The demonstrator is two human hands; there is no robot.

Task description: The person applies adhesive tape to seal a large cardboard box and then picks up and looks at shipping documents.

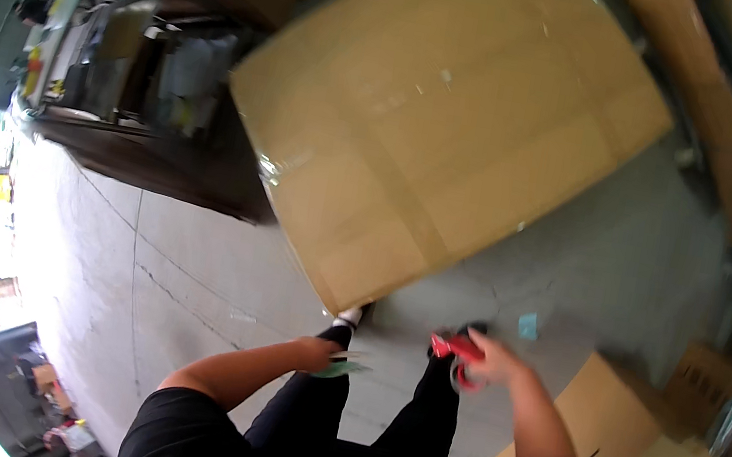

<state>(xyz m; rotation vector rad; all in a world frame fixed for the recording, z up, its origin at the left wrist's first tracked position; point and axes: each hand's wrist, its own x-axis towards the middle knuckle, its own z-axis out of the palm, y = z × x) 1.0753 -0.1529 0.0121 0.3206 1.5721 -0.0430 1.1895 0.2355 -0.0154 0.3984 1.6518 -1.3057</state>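
Head view shows us standing over a large cardboard box [448, 116] that rests on the concrete floor [185, 266], its top flaps shut and a strip of clear tape running along the seam. We take the box as our landmark. Just below its near corner, our right hand [491, 358] has its grip closed around a red tape dispenser [459, 353], held clear of the box at about knee level. Left of that, also below the near corner, our left hand [316, 354] holds its grip pinched together on a small green slip [340, 370], though the blur keeps us from telling what the slip is. Our dark trouser legs and shoes stand between the two hands, toes almost touching the box's near edge.

To the left of the box a dark desk [154, 164] carries cluttered goods. To the right of the box, flattened cardboard sheets [639, 449] lie on the floor, and a small blue scrap [528, 326] sits near the box's lower right side.

We judge the sealing step to be in hand, with the dispenser not yet on the cardboard. The next move seems to call for bringing the dispenser up onto a seam, keeping it square to the flap edge.
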